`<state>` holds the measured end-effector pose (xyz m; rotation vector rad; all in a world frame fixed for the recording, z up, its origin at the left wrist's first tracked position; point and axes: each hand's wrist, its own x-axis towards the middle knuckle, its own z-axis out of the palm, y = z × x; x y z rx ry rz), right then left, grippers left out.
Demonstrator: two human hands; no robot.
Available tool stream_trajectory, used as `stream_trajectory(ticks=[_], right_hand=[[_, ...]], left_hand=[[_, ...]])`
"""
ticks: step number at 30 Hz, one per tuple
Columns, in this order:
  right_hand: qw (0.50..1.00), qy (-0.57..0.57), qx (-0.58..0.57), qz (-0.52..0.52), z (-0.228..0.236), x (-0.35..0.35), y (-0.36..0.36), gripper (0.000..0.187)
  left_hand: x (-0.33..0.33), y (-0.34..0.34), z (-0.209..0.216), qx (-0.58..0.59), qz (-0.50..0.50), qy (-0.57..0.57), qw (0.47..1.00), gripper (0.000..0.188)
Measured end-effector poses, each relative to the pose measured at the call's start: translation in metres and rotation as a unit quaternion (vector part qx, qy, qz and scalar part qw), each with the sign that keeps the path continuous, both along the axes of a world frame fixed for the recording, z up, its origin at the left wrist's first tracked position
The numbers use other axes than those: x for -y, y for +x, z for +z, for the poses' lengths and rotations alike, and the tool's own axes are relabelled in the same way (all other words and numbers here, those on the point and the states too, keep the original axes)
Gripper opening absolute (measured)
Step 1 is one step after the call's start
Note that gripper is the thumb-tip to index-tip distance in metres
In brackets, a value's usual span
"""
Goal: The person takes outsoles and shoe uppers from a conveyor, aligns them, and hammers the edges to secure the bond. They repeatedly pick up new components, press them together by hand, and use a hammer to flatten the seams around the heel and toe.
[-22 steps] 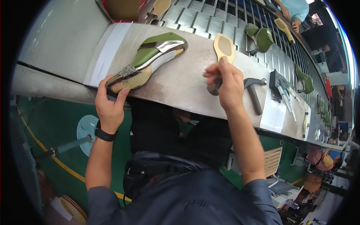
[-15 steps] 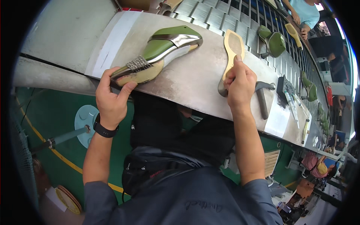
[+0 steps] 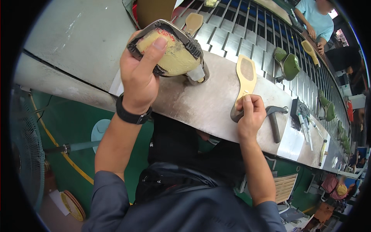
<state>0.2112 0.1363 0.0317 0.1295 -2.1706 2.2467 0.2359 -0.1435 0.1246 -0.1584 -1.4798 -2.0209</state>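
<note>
In my left hand (image 3: 139, 79) is a shoe upper on its last (image 3: 174, 58), raised over the bench with its underside turned up. My left fingers wrap the toe end and the thumb presses the pale yellow bottom, which has black folded edges around it. My right hand (image 3: 250, 116) pinches the near end of a beige shoe sole (image 3: 246, 75) with a dark heel part. The sole's wide front end points away from me over the metal bench (image 3: 193, 104). Right of that hand, a hammer (image 3: 274, 129) lies on the bench.
A black box (image 3: 296, 112) and several slim tubes or brushes (image 3: 306, 129) stand at the right. Behind the bench runs a slatted metal conveyor (image 3: 226, 34) carrying green shoes (image 3: 288, 65) and another sole (image 3: 310, 52). A person (image 3: 315, 19) sits across it. A fan (image 3: 29, 154) is at left.
My left hand has lifted the lasted shoe off the bench and turned its bottom upward. My right hand still grips the sole, its fingers now nearer the heel end. The whole view has shifted.
</note>
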Motion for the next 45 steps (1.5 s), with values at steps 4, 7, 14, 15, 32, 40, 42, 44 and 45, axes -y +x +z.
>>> stream_trajectory(ticks=[4,7,14,15,32,40,42,44,45], right_hand=[[0.965,0.188,-0.169,-0.067,0.000,-0.005,0.023,0.031],[0.921,0.352,-0.166,-0.030,0.004,-0.022,0.047,0.038],[0.964,-0.240,0.099,0.059,0.016,-0.074,0.146,0.035],[0.965,-0.243,0.088,0.052,0.013,-0.078,0.161,0.045],[0.977,-0.150,0.145,0.047,0.023,-0.043,0.093,0.025],[0.985,-0.145,-0.034,0.088,0.089,-0.009,-0.013,0.046],[0.983,-0.136,-0.003,0.125,0.095,-0.004,-0.027,0.049],[0.969,-0.186,-0.004,0.164,0.091,0.007,-0.034,0.051],[0.972,-0.171,-0.007,0.160,0.093,0.008,-0.032,0.050]], left_hand=[[-0.005,-0.017,0.005,-0.024,-0.031,0.009,0.999,0.040],[-0.004,-0.017,0.018,0.030,-0.098,0.014,0.995,0.042],[-0.023,-0.019,0.013,0.152,-0.251,0.203,0.934,0.048],[-0.027,-0.022,0.018,0.141,-0.277,0.212,0.926,0.059],[-0.039,-0.016,0.008,0.054,-0.375,0.173,0.909,0.059],[-0.052,-0.013,-0.001,0.010,-0.417,0.090,0.904,0.054],[-0.055,-0.014,0.000,0.010,-0.416,0.091,0.905,0.053],[-0.052,-0.013,0.000,0.012,-0.416,0.076,0.906,0.049],[-0.052,-0.012,0.002,0.015,-0.414,0.076,0.907,0.049]])
